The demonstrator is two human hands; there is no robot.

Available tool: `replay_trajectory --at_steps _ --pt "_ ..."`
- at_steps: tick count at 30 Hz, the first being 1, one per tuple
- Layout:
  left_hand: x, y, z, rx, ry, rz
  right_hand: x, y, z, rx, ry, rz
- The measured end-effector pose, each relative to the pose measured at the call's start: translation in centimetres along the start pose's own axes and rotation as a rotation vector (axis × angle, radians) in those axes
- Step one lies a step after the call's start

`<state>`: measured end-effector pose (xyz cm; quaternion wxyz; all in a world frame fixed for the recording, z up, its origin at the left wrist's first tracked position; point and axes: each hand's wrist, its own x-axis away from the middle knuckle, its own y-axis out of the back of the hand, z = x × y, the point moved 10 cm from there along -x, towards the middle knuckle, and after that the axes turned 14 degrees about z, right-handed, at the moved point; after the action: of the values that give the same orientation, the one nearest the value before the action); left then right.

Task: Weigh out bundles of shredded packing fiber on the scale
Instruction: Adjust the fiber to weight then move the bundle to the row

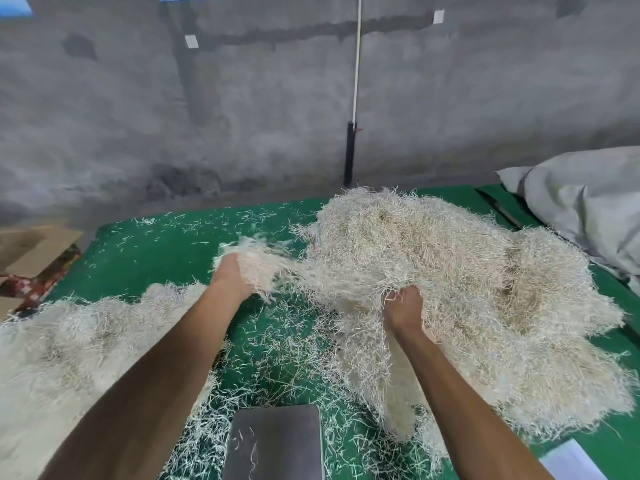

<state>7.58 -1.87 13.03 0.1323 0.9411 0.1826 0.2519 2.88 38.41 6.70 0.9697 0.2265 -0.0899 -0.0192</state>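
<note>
Two bare hands are up in the fiber, and both sets of fingers are buried, so there is no reading just how they curl. Left hand (231, 276) grips a blurred tuft of shredded fiber (256, 268) lifted off the green table (145, 247); right hand (403, 308) clutches a long hanging bundle (374, 362) that trails down toward the near edge, strands poking out past the knuckles. That bundle is drawn from the big pile (457, 271) heaped on the right half of the table, and where pile ends and bundle begins is hard to make out. Second pile (69, 344) lies near left, partly covered by the left forearm and cut off by the frame. Steel scale platform (275, 443) sits near centre between the forearms, its near part cut off, a few stray strands on it, display unseen. Loose shreds litter the green surface all round. Far right, a grey sack (585, 206) slumps against the pile. White paper (571, 460) shows at near right. Cardboard (24, 247) lies far left, past the table's edge. Concrete wall (242, 116) behind, with a white cord (356, 64) hanging down it.
</note>
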Motion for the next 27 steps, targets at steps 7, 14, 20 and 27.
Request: replay_trajectory --at_steps 7,14,20,27 --pt "-0.3 4.7 4.4 -0.128 0.128 0.039 0.5 1.1 -2.0 0.094 -0.071 -0.03" --pt "4.5 -5.0 5.0 -0.777 0.129 0.786 1.5 1.0 -1.8 -0.005 -0.075 -0.044" --pt "5.3 -7.2 8.7 -1.445 0.18 0.718 0.7 2.0 -0.6 0.005 -0.085 -0.076" --pt "3.9 -6.8 7.7 0.048 0.201 0.577 0.8 0.7 -1.4 0.084 -0.003 -0.037"
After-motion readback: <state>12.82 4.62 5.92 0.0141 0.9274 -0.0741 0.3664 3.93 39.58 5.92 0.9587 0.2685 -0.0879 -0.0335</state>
